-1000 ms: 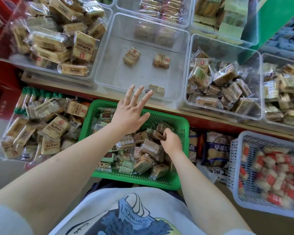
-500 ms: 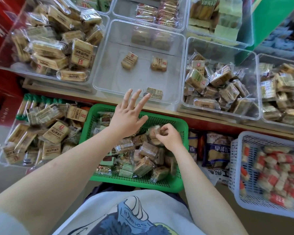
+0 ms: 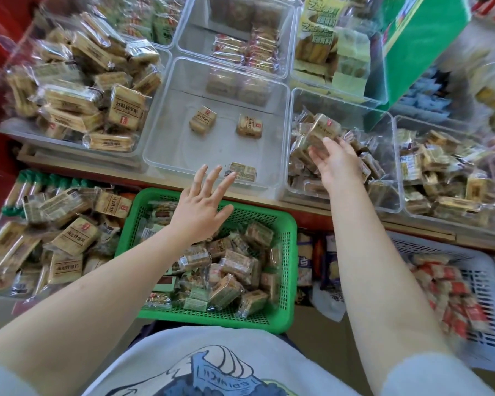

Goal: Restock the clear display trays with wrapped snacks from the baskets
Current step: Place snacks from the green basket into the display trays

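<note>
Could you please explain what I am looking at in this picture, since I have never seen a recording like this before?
There is no machine here: a person wears a camera on the head, looking forward and down, so you see their own two arms. The left hand hovers open, fingers spread, over a green basket full of wrapped snacks. The right hand reaches over a clear tray on the shelf and holds one wrapped snack at its fingertips, above a pile of similar packets. Between the hands sits a nearly empty clear tray with only three packets in it. A fuller tray stands to its left, and a pale basket with red and white packets sits at lower right.
</note>
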Demonstrator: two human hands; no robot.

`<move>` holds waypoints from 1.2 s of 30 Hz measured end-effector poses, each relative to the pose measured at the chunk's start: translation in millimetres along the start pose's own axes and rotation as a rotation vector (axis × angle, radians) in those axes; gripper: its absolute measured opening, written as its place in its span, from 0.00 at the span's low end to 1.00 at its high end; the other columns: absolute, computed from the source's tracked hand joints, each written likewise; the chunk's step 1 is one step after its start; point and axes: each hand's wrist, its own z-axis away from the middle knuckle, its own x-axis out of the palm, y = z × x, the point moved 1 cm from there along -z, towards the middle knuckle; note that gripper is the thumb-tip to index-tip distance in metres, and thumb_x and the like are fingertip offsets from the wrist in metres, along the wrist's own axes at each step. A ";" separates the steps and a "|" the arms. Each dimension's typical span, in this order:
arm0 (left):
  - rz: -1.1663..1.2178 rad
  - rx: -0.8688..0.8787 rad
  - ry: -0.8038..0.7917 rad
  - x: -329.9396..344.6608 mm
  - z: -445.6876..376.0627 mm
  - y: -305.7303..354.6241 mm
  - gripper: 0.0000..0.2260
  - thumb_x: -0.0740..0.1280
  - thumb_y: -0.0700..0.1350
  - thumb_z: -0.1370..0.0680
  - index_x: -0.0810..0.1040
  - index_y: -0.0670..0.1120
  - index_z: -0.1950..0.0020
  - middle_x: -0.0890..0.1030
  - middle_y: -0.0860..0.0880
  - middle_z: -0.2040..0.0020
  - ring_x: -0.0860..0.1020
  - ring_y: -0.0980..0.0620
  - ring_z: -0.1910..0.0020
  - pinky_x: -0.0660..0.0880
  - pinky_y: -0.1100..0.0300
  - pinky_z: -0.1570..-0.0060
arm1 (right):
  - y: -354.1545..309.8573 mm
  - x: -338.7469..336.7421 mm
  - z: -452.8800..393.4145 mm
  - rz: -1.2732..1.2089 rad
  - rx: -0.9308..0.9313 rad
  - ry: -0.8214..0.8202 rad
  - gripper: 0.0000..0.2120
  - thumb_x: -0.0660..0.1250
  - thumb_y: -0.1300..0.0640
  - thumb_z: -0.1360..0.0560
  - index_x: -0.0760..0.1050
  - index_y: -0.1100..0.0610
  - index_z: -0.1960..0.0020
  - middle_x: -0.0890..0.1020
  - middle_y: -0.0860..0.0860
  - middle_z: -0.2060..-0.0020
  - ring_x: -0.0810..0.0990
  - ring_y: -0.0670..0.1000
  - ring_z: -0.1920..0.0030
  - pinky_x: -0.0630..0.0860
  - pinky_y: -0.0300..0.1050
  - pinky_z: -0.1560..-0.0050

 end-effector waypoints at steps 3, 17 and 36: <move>-0.005 0.000 -0.002 2.5 0.1 -0.9 0.30 0.51 0.63 0.18 0.36 0.64 0.22 0.39 0.55 0.19 0.33 0.51 0.21 0.54 0.42 0.25 | 6.3 1.4 -11.1 0.082 0.059 0.122 0.18 0.64 0.70 0.21 0.71 0.66 0.32 0.79 0.61 0.44 0.84 0.54 0.55 0.84 0.44 0.53; 0.002 0.016 0.090 11.6 -1.4 -1.5 0.31 0.55 0.60 0.18 0.43 0.61 0.20 0.44 0.52 0.18 0.37 0.48 0.20 0.61 0.42 0.28 | 188.0 -54.8 56.7 1.415 -0.043 -0.249 0.13 0.66 0.54 0.21 0.75 0.56 0.38 0.78 0.53 0.42 0.78 0.55 0.42 0.73 0.48 0.45; -0.035 0.004 0.098 13.3 -0.6 -3.7 0.32 0.57 0.51 0.19 0.45 0.59 0.19 0.46 0.50 0.18 0.39 0.48 0.20 0.59 0.44 0.27 | 74.9 -45.7 93.1 0.086 0.352 -0.489 0.18 0.54 0.58 0.19 0.75 0.64 0.37 0.83 0.60 0.51 0.83 0.58 0.52 0.79 0.57 0.46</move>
